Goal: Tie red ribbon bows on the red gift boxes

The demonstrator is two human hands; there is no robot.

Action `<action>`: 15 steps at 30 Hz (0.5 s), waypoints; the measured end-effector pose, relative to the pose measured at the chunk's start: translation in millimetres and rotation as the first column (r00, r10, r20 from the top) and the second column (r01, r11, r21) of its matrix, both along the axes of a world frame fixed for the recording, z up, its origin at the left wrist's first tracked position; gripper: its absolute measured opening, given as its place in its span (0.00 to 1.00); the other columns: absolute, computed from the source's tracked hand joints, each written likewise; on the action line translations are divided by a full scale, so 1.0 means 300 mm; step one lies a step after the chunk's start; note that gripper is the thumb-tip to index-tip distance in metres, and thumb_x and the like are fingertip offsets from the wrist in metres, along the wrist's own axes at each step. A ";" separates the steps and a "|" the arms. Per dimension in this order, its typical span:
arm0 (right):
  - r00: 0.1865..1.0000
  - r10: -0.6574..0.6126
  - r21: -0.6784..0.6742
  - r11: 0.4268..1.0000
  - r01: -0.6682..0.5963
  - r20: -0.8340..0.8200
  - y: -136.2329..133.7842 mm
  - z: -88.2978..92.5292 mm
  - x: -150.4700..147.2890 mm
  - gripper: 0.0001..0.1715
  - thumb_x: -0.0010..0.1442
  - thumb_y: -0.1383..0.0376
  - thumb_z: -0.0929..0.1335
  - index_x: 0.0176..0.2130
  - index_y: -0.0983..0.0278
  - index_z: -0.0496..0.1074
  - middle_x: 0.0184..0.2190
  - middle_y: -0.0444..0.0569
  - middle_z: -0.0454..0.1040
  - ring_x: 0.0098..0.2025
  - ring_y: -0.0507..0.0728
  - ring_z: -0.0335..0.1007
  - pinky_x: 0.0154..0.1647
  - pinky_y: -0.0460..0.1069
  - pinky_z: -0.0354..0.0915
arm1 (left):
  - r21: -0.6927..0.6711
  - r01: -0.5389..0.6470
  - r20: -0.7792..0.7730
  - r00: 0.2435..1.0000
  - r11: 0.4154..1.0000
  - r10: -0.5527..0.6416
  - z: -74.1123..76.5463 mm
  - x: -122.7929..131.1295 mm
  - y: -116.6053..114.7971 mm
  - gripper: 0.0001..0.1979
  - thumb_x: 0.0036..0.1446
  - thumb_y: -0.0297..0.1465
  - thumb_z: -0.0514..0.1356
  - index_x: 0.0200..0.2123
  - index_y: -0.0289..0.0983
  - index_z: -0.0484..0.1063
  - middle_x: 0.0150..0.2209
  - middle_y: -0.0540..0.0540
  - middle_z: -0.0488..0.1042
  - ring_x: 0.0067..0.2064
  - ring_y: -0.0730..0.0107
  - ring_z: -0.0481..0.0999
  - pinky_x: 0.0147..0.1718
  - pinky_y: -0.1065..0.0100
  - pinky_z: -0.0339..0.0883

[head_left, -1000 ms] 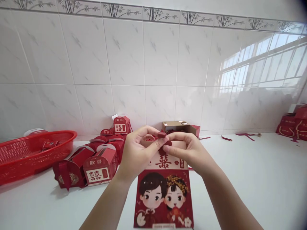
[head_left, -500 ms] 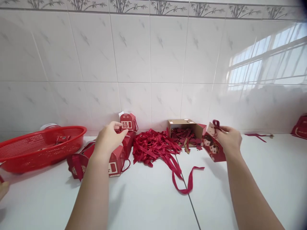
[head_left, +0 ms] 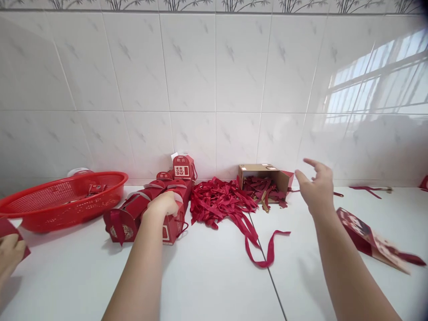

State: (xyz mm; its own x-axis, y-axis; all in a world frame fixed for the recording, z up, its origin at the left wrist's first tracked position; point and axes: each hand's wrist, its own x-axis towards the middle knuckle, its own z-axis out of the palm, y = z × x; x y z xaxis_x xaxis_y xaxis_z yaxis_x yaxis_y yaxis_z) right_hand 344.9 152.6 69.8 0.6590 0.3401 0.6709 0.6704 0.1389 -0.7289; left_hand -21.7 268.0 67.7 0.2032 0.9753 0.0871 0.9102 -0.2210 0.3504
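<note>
My left hand [head_left: 162, 207] reaches to the front of a cluster of red gift boxes, its fingers curled over the top of the nearest red gift box [head_left: 175, 227]; part of the grip is hidden behind the hand. Raised above the table, my right hand [head_left: 316, 185] has its fingers apart and holds nothing. To the right of that forearm lies a printed red gift bag [head_left: 361, 234] with a dark red ribbon end, slightly blurred. Between my hands is a heap of crimson ribbons [head_left: 219, 203], one strand trailing forward.
Beside the heap, an open cardboard box [head_left: 259, 168] holds dark red ribbon pieces. At left stands a red plastic basket [head_left: 63, 218]. Another person's hand [head_left: 10, 252] holds a red item at the left edge. A tiled wall [head_left: 194, 67] closes off the back.
My right hand has let go of the printed gift bag, now lying at right. My left hand has moved down onto the front gift box. The other person's hand has come further into view.
</note>
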 end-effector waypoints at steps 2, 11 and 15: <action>0.982 0.181 -0.103 0.979 -0.174 0.058 0.007 -0.004 -0.035 0.19 0.54 0.60 0.65 0.46 0.63 0.72 0.48 0.56 0.70 0.51 0.63 0.67 0.51 0.58 0.64 | -0.067 0.099 0.004 0.995 0.993 -0.099 0.016 0.010 -0.024 0.12 0.37 0.22 0.61 0.29 0.38 0.72 0.32 0.47 0.78 0.35 0.57 0.76 0.33 0.63 0.67; 0.592 0.800 -0.864 0.223 -0.452 -0.103 0.076 -0.171 -0.240 0.13 0.42 0.66 0.73 0.14 0.61 0.68 0.16 0.44 0.69 0.21 0.54 0.66 0.25 0.51 0.63 | -0.094 0.569 0.046 0.822 0.817 -0.568 0.073 0.256 -0.183 0.10 0.44 0.25 0.56 0.32 0.41 0.71 0.37 0.51 0.75 0.36 0.68 0.73 0.29 0.72 0.64; 0.664 0.735 -0.908 0.177 -0.380 -0.135 0.115 -0.251 -0.301 0.25 0.34 0.65 0.77 0.09 0.59 0.57 0.09 0.40 0.58 0.17 0.53 0.62 0.19 0.50 0.62 | 0.012 0.598 0.015 0.802 0.802 -0.598 0.089 0.266 -0.224 0.09 0.49 0.30 0.56 0.36 0.42 0.69 0.44 0.49 0.73 0.42 0.65 0.72 0.34 0.70 0.66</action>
